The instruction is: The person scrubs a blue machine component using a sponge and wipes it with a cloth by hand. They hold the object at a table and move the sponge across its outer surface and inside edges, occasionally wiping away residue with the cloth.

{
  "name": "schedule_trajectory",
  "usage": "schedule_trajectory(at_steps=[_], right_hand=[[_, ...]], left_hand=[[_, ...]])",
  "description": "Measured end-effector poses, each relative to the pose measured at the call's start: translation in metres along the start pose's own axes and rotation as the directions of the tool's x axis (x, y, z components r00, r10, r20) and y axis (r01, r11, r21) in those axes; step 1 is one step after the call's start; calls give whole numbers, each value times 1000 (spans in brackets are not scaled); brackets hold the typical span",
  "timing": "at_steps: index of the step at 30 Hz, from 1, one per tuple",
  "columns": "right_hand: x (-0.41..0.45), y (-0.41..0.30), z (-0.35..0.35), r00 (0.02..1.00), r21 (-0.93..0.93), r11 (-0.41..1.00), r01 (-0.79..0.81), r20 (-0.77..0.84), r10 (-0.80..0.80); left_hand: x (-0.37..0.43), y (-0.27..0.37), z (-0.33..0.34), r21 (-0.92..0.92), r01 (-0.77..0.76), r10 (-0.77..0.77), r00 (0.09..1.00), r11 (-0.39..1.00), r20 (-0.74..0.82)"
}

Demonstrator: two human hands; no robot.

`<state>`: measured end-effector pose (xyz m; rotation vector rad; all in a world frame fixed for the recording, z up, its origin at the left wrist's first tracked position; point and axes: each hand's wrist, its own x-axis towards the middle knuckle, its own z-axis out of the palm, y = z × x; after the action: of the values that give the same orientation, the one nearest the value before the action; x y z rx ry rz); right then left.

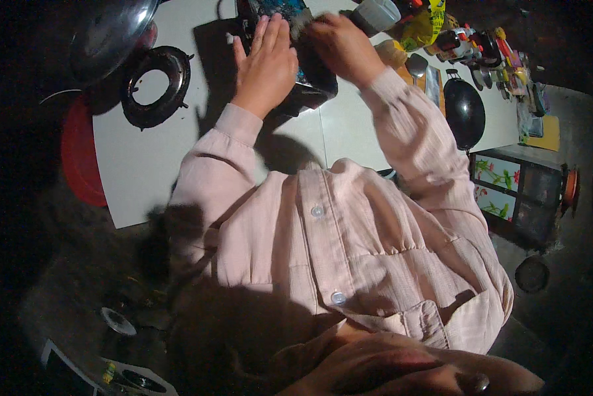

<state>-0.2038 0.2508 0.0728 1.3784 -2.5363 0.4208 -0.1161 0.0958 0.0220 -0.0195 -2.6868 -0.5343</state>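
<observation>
At the top of the view lies a black gas stove (316, 81) with a shiny blue-patterned top, much of it under my hands. My left hand (271, 67) rests flat on it, fingers extended and thumb spread, holding nothing. Over its right side my right hand (343, 44) is curled, slightly blurred, around a greyish pad or cloth (302, 22). I cannot tell the pad's material, since the fingers cover part of it. To the left, apart from the stove, a black ring-shaped burner support (175, 94) lies on the white tabletop (143, 158).
A large dark pan or lid (113, 34) stands at the upper left, above a red plastic item (81, 153). To the right are a lidded container (375, 17), a yellow packet (427, 24), a spatula (417, 67), a black wok (464, 114) and several bottles (452, 43).
</observation>
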Motion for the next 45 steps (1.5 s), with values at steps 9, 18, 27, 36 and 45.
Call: schedule_trajectory(at_steps=[9,18,27,36,45], right_hand=[[13,6,-1,997,-54,998,-27,-72,23],[-15,-4,-21,998,27,1000,9,63,-10],[-49,-13,-34,998,69,997,27,60,-31],[-82,1,-81,940,296,905,-305,-62,337],[24,3,-12,996,116,989,-86,1,87]], left_hand=[[1,3,1,-28,-26,26,1000,999,-11],[-4,5,-1,-28,-22,21,1000,999,-7],[-2,5,0,-31,-29,28,1000,999,-12],[-3,0,7,-6,-30,30,1000,1000,-7],[2,4,4,27,-56,56,998,998,12]])
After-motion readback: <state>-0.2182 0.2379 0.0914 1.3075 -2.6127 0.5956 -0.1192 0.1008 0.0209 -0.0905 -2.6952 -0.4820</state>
